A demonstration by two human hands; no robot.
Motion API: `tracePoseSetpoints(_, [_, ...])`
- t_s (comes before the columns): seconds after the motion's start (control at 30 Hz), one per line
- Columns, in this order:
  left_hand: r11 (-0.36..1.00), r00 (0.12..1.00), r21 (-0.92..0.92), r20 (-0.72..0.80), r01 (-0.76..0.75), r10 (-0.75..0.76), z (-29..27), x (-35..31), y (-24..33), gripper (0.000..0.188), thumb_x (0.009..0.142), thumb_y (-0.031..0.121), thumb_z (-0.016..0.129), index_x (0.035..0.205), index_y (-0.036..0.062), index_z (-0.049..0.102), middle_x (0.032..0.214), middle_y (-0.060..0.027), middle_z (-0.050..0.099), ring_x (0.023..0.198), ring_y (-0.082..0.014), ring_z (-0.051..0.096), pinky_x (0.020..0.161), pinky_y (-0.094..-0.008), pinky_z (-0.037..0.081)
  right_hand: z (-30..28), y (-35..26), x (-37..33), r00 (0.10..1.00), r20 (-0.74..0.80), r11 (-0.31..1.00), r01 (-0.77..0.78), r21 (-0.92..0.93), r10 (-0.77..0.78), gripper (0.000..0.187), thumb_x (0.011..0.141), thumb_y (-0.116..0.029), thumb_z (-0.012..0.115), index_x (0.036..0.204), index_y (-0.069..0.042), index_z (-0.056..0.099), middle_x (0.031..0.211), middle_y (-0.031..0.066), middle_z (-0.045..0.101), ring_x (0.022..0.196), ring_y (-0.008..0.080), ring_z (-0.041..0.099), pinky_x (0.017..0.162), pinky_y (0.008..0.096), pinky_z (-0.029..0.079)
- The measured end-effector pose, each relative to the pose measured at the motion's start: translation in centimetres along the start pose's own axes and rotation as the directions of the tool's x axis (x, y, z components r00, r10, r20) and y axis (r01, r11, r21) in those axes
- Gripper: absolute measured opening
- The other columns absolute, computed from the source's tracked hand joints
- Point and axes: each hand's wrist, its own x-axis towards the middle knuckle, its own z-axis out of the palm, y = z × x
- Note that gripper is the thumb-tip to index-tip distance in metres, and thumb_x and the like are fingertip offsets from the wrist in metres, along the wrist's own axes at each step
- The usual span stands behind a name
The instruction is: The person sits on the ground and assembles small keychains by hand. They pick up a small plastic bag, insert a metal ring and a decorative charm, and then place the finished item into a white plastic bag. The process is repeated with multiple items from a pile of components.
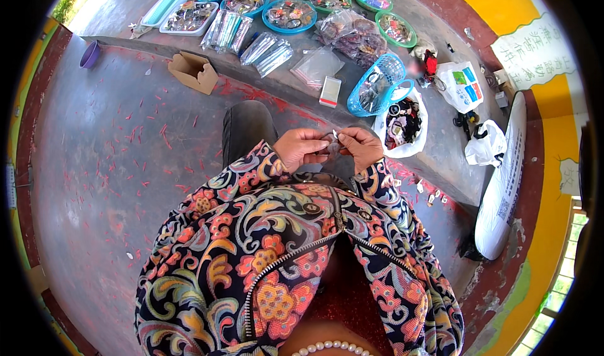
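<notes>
In front of my chest, my left hand point(303, 148) is closed on a small brownish, see-through thing point(331, 144) whose kind I cannot make out. Close beside it, my right hand point(360, 147) pinches a small white piece point(335, 134) at the thing's upper edge. The fingertips of both hands almost meet there. Just right of my hands stands an open white plastic bag point(423, 143) full of dark, mixed small items. A tilted light-blue plastic basket point(395, 66) lies beyond it, with clear packets inside. Nearer my hands on the step is a small white box with a red edge point(330, 92).
An open cardboard box point(193, 72) sits at the step's edge, and a purple bucket point(90, 54) far left. Bundles of clear packets point(267, 54), flat clear bags point(316, 66) and several filled basins point(289, 16) cover the raised step. White sacks point(503, 186) line the right wall.
</notes>
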Motion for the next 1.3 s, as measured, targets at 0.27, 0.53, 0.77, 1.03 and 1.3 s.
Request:
tracePoseSetpoints(0.27, [0.989,0.986,-0.098,-0.133,-0.112,0.099,0.2,0.0,0.1,0.022,0.084,0.010,0.051,0.101,-0.0050,0.052,0.095,-0.0101,0.058,0.086,-0.0169,0.058,0.075,-0.0260,0.050,0.5,-0.5,-0.3,0.998,0.066,0.999,0.016,0.052,-0.019,0.016,0.079,-0.011,0.060,0.091,-0.001,0.061,0.078,0.0014,0.061,0.063,0.0069,0.053,0.054,0.0189,0.041])
tracePoseSetpoints(0.53, [0.993,0.992,-0.065,-0.089,-0.099,0.093,0.6,-0.3,0.3,0.023,0.085,0.012,0.051,0.103,-0.0025,0.052,0.095,-0.0099,0.058,0.085,-0.0171,0.058,0.075,-0.0270,0.051,0.0,0.2,-0.1,0.997,0.074,1.000,-0.007,-0.018,0.009,0.016,0.079,-0.011,0.059,0.092,-0.002,0.061,0.079,0.0014,0.062,0.062,0.0060,0.052,0.053,0.0189,0.039])
tracePoseSetpoints(0.77, [0.991,0.989,-0.062,-0.098,-0.116,0.110,0.8,-0.5,0.3,0.025,0.087,0.014,0.048,0.105,-0.0035,0.051,0.097,-0.0119,0.058,0.088,-0.0205,0.059,0.076,-0.0280,0.050,1.1,-1.4,-0.7,0.997,0.074,0.999,0.030,0.024,-0.032,0.013,0.080,-0.012,0.058,0.089,-0.002,0.060,0.078,0.0015,0.062,0.064,0.0065,0.053,0.053,0.0194,0.040])
tracePoseSetpoints(1.03, [0.993,0.993,-0.022,-0.036,-0.117,0.116,0.7,-0.2,-0.2,0.028,0.088,0.016,0.045,0.106,-0.0051,0.049,0.099,-0.0156,0.057,0.089,-0.0239,0.058,0.078,-0.0315,0.050,0.7,-0.8,-0.6,1.000,-0.021,1.000,0.014,0.009,-0.014,0.013,0.082,-0.014,0.057,0.088,-0.002,0.060,0.076,0.0021,0.061,0.065,0.0079,0.054,0.053,0.0198,0.040])
tracePoseSetpoints(1.3, [0.993,0.993,-0.035,-0.025,-0.114,0.113,0.5,-0.1,-0.6,0.030,0.088,0.021,0.046,0.105,-0.0033,0.050,0.093,-0.0090,0.056,0.083,-0.0167,0.057,0.073,-0.0279,0.050,0.2,0.1,-0.1,1.000,-0.001,0.999,-0.003,0.045,0.003,0.011,0.082,-0.006,0.053,0.092,-0.002,0.057,0.079,0.0044,0.061,0.071,0.0106,0.058,0.059,0.0207,0.045])
